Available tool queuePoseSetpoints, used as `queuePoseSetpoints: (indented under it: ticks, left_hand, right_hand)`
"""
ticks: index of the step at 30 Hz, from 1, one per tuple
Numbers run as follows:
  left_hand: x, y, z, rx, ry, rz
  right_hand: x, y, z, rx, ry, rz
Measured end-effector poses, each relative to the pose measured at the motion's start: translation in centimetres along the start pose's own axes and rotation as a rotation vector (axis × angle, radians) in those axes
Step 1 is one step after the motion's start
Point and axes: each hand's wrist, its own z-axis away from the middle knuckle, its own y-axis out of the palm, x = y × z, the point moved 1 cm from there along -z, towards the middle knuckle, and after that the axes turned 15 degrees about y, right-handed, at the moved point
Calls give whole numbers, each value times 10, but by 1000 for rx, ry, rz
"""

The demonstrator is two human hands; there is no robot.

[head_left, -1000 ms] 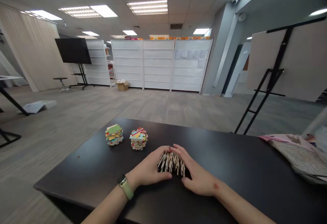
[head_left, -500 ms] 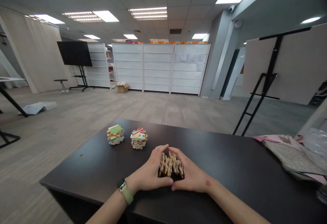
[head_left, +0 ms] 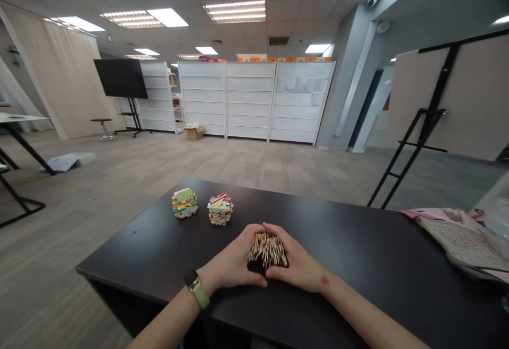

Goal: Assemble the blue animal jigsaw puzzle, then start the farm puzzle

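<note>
Near the front of the dark table (head_left: 342, 253), my left hand (head_left: 234, 261) and my right hand (head_left: 300, 264) curve round a bundle of thin cardboard pieces (head_left: 271, 251) standing on edge. My left hand, with a green-strapped watch above it, presses on one end; my right hand cups the other. The fingertips meet at the back, and the thumbs bend in at the front. Beyond my left hand stand two piles of similar flat pieces: one with a green top (head_left: 185, 203) and one with a red-and-white striped top (head_left: 220, 209).
At the table's right end lies a patterned cloth bag (head_left: 461, 235) with pink edges. A small brown speck (head_left: 134, 232) is near the left edge. Past the table are a black easel stand (head_left: 423, 126), white shelves (head_left: 250, 99) and a cardboard box (head_left: 194, 132).
Two clumps of pieces between my hands have come together into one bundle as the gap closed. My right thumb has shifted up against the pieces. The camera view has moved slightly.
</note>
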Motion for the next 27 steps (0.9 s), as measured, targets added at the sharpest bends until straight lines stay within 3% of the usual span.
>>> queuePoseSetpoints:
  ticks: [3, 7, 11, 16, 19, 23, 27]
  left_hand:
    - [-1, 6, -3, -69, -55, -3]
    - [-2, 18, -13, -274, -107, 132]
    - [7, 24, -17, -349, -128, 273]
    - [21, 19, -11, -413, -143, 445]
    - [20, 15, -10, -387, -114, 495]
    - [8, 14, -11, -189, -29, 307]
    - [3, 15, -11, -71, -1, 123]
  right_hand:
    - [1, 2, -1, -39, 57, -65]
    - [2, -3, -2, -187, 126, -133]
    - [-1, -7, -5, -308, 188, -178]
    - [-4, -4, -6, -291, 228, -226]
    - [-5, -2, -4, -143, 190, -249]
    - [-10, -10, 0, 57, 142, -196]
    - [-12, -23, 3, 125, 131, 42]
